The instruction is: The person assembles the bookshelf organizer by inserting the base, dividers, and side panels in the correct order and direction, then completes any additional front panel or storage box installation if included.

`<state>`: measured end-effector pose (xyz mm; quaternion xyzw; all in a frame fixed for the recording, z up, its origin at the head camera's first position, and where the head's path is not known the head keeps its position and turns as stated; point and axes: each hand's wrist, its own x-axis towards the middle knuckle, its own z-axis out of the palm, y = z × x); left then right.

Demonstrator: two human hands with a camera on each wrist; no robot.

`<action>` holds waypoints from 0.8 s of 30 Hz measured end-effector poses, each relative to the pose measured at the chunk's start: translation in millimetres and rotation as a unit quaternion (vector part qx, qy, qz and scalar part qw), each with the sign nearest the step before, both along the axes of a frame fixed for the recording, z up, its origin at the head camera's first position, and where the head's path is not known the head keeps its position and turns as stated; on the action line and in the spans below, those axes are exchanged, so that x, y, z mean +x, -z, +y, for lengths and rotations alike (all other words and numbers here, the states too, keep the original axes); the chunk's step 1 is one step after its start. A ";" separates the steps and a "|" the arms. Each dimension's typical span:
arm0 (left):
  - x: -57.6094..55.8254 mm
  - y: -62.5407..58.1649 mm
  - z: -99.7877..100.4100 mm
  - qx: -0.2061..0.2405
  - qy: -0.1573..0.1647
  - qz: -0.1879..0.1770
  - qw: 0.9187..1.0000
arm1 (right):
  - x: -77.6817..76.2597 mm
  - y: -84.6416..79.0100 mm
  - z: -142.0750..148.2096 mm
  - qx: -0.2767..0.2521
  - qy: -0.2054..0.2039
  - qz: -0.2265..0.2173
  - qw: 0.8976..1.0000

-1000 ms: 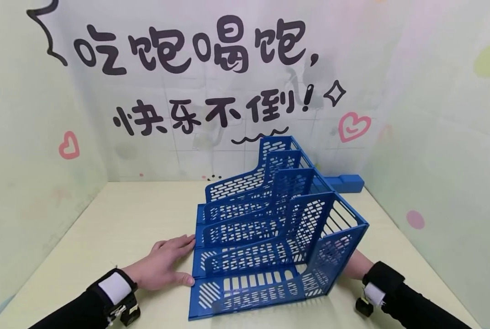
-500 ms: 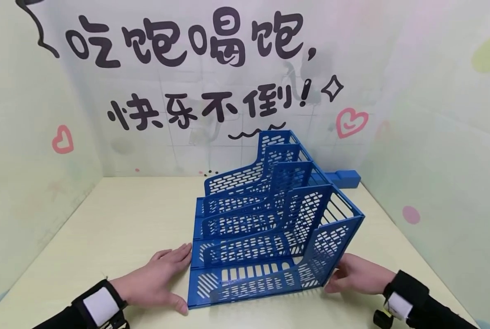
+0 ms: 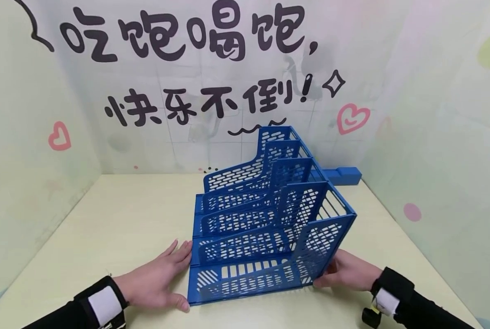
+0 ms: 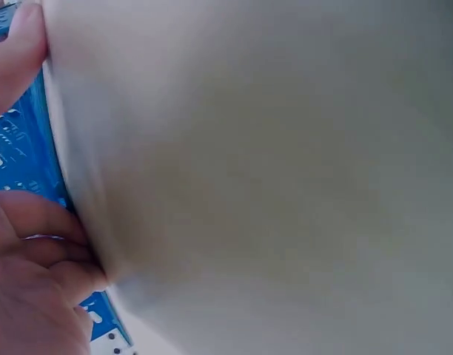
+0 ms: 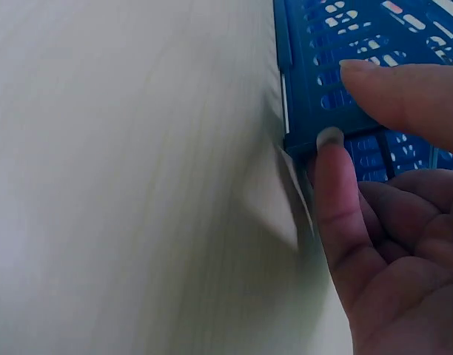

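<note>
A blue plastic file rack with several perforated upright dividers stands on the table in the head view. My left hand lies low at its front left edge, fingers fairly straight and fingertips along the base's edge, thumb by the near corner. In the left wrist view part of the rack shows behind these fingers. At the lower back corner of the near side, my right hand grips the rack. The right wrist view has the thumb over the slotted panel and the index fingertip at the corner, other fingers bent beneath.
Behind the rack, a blue block-like piece lies at the table's back right. A pale wood-grain table carries everything. Printed sheets hang on the back and both sides, with large black lettering at the back.
The right hand came out from behind the rack to its lower back corner, then moved left. The near panel and divider shifted left with it. The left hand slid nearer me along the front edge.
</note>
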<state>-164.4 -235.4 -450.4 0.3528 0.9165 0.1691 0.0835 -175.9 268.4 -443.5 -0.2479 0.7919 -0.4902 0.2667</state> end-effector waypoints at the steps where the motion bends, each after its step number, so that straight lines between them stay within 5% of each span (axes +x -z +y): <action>1: -0.5 -0.2 0.2 0.002 0.000 -0.002 1.000 | 0.7 0.0 -3.9 0.003 0.001 0.001 1.000; 12: 3.3 9.5 -2.0 0.044 -0.049 -0.048 0.997 | -0.9 -7.4 -22.3 0.043 0.031 -0.012 0.999; 24: -13.2 -1.3 -0.7 0.046 -0.010 -0.025 0.999 | 0.3 -3.4 -15.7 -0.001 0.046 0.006 0.999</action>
